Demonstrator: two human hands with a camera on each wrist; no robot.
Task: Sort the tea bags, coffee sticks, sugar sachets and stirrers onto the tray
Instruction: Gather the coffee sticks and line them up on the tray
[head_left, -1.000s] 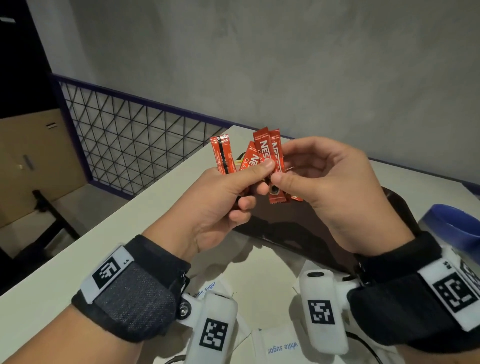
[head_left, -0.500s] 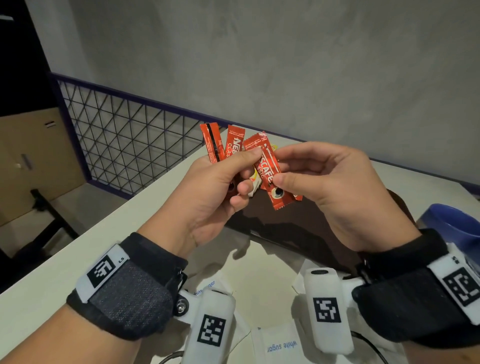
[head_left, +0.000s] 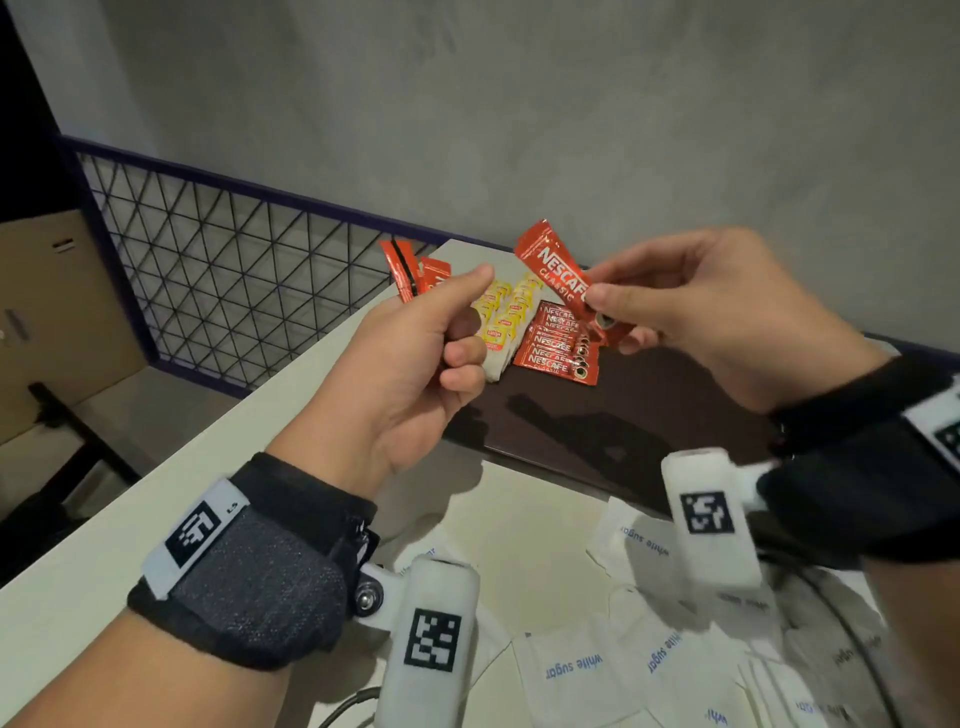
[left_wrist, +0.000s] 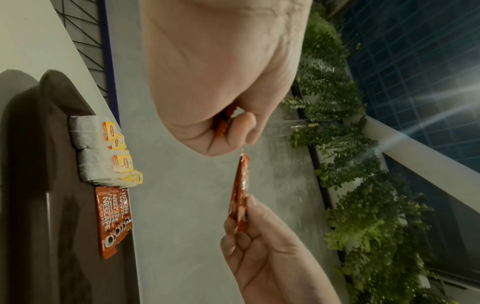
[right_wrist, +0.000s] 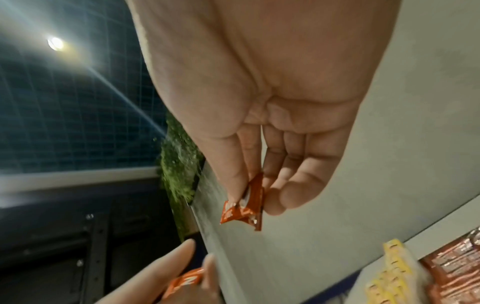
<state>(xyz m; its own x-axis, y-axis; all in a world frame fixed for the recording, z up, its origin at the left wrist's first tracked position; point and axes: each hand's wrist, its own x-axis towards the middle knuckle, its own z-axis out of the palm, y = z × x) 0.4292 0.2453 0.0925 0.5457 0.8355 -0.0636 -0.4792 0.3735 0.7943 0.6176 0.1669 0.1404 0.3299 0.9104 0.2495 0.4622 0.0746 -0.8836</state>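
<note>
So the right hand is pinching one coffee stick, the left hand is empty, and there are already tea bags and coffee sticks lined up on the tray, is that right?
Not quite: the left hand is not empty. The head view shows it gripping a few red coffee sticks. The rest holds: the right hand pinches one coffee stick, and tea bags and more coffee sticks lie on the tray.

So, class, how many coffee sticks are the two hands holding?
3 coffee sticks: one pinched by the right hand, two in the left hand; others may hide behind its fingers.
</note>
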